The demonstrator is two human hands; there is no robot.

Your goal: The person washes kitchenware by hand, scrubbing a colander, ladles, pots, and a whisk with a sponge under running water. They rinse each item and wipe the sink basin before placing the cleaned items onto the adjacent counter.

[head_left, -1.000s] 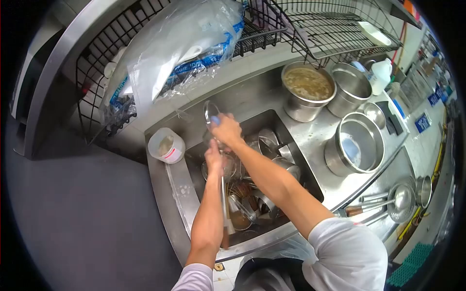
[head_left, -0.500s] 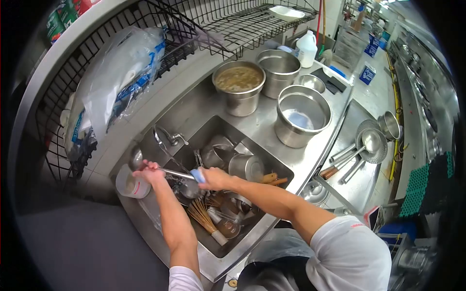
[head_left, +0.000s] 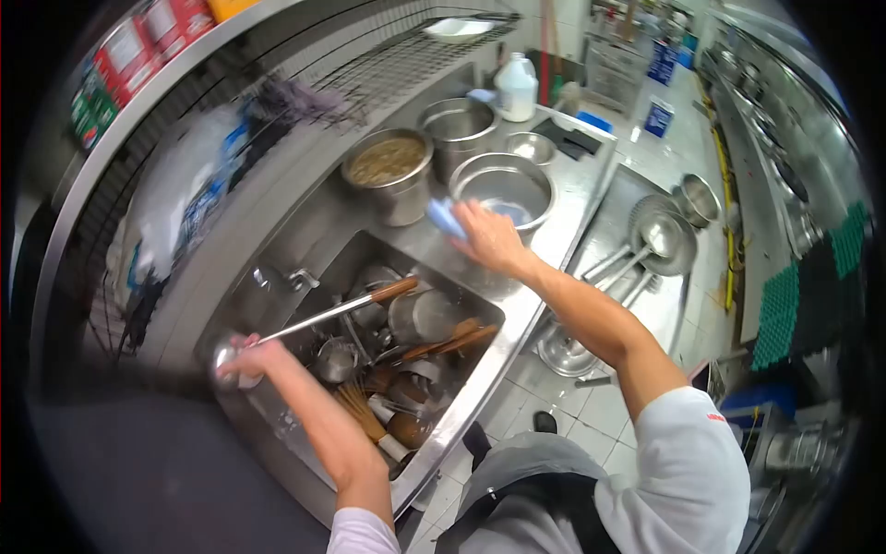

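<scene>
The right hand (head_left: 489, 242) has left the ladle (head_left: 323, 316), fingers closed on a blue sponge (head_left: 447, 219) near a pot (head_left: 506, 177). The left hand (head_left: 254, 360) alone now supports it, gripping beside its bowl, wooden end over the sink (head_left: 480, 383).

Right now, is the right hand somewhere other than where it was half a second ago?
Yes. Judged against the sink, the right hand has moved from over its basin to the counter side, beside the widest pot.
</scene>
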